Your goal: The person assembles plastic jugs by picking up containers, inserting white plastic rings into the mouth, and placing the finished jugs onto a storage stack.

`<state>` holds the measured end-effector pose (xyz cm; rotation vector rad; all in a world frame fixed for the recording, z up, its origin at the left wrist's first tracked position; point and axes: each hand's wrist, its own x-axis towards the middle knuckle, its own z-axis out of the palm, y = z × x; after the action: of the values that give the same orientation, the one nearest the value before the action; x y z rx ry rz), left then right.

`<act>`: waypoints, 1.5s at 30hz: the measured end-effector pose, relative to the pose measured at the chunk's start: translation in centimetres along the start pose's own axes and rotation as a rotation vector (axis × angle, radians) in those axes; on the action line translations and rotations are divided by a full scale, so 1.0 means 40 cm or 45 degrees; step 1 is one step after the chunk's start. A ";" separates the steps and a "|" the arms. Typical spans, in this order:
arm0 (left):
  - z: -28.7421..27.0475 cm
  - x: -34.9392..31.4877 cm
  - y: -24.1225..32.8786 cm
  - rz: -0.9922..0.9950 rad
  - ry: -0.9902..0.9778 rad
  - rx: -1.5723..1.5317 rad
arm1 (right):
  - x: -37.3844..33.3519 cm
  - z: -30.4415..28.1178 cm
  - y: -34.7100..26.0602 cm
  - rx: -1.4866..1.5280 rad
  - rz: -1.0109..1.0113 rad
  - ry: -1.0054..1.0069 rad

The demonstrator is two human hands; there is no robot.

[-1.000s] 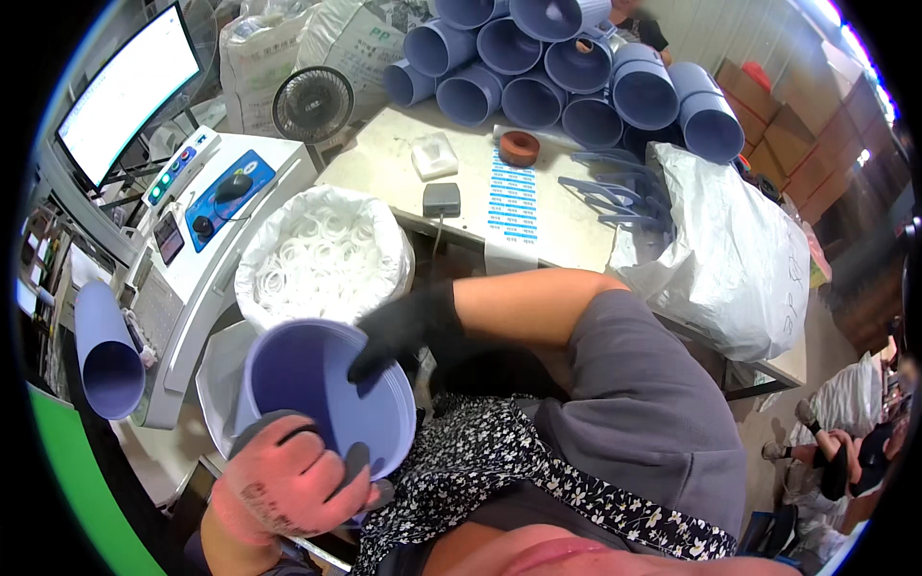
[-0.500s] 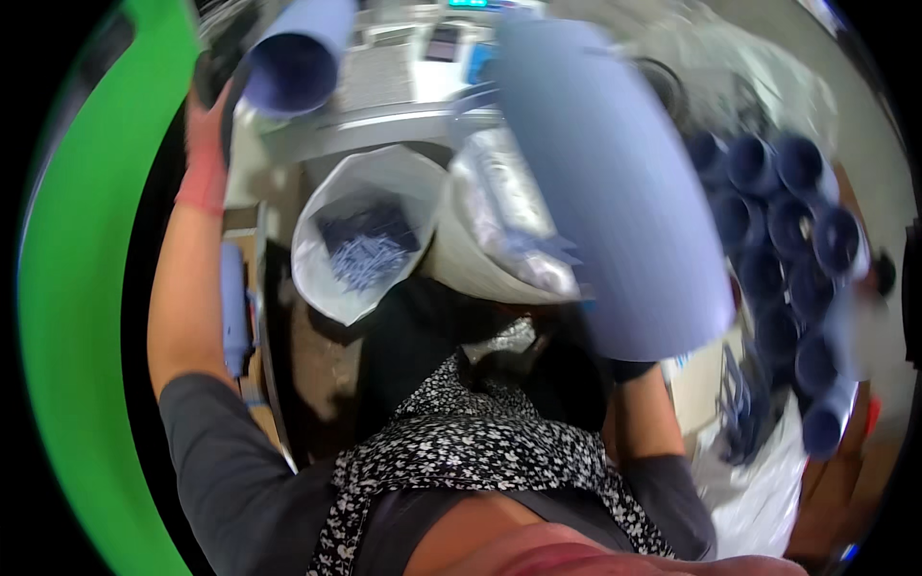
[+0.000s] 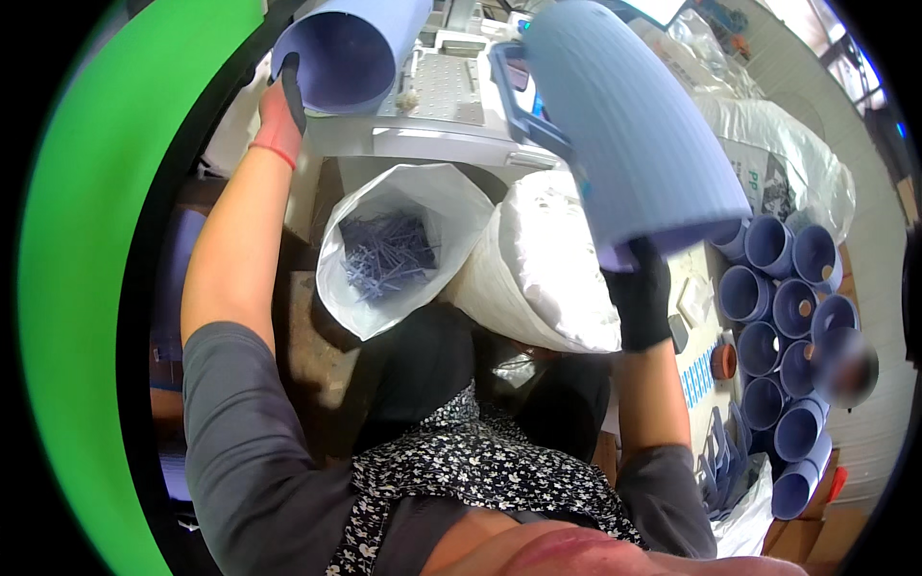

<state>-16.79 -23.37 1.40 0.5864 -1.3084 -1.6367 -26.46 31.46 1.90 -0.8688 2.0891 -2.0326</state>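
My left hand, in a red and black glove, grips the rim of a blue plastic cylinder at the far left. That cylinder lies tilted, its open end towards me. My right hand, in a black glove, holds a ribbed blue plastic jug by its near end, with some fingers hidden inside. The jug is tilted, and its handle sticks out on the left side. Below and between my hands stand a white sack with thin blue plastic scraps inside and another white bag.
Several blue cylinders are stacked at the right. Loose blue handles lie nearer, above a clear plastic bag. A grey-white machine bed stands ahead. A green panel borders the left. A brown roll lies at the right.
The jug in my right hand has moved away from me and its handle now shows clearly. My left hand and its cylinder appear farther right and closer. The whole view has shifted.
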 end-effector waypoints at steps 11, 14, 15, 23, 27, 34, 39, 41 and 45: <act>-0.419 -0.580 0.010 -0.232 0.191 -0.849 | 0.413 0.513 -0.112 -0.196 -0.159 -0.202; -0.533 -0.739 -0.081 -0.400 0.414 -0.716 | 0.500 0.596 -0.074 -0.557 -0.111 -0.230; -0.550 -0.780 -0.105 -0.453 0.450 -0.679 | 0.527 0.604 -0.058 -0.625 -0.132 -0.255; -0.624 -0.932 -0.182 -0.638 0.497 -0.338 | 0.537 0.686 -0.004 -0.666 -0.006 -0.099; -0.607 -0.963 -0.191 -0.693 0.371 -0.131 | 0.497 0.651 -0.067 -0.659 0.185 -0.239; -0.477 -0.919 -0.234 -0.586 -0.238 0.405 | 0.213 0.425 -0.017 0.269 0.342 -0.618; -0.244 -0.843 -0.254 -0.167 -1.008 0.806 | 0.002 0.170 0.005 0.192 0.177 -0.420; -0.145 -0.837 -0.216 0.038 -1.316 0.925 | -0.018 0.055 0.081 0.721 0.333 -0.227; 0.044 -0.880 -0.061 0.171 -1.755 1.072 | -0.191 -0.078 -0.025 0.944 0.618 -0.002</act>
<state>-3.11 8.23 -6.52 -0.3367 -2.9966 -1.2331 -21.18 37.80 0.80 -0.2093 1.1843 -2.2169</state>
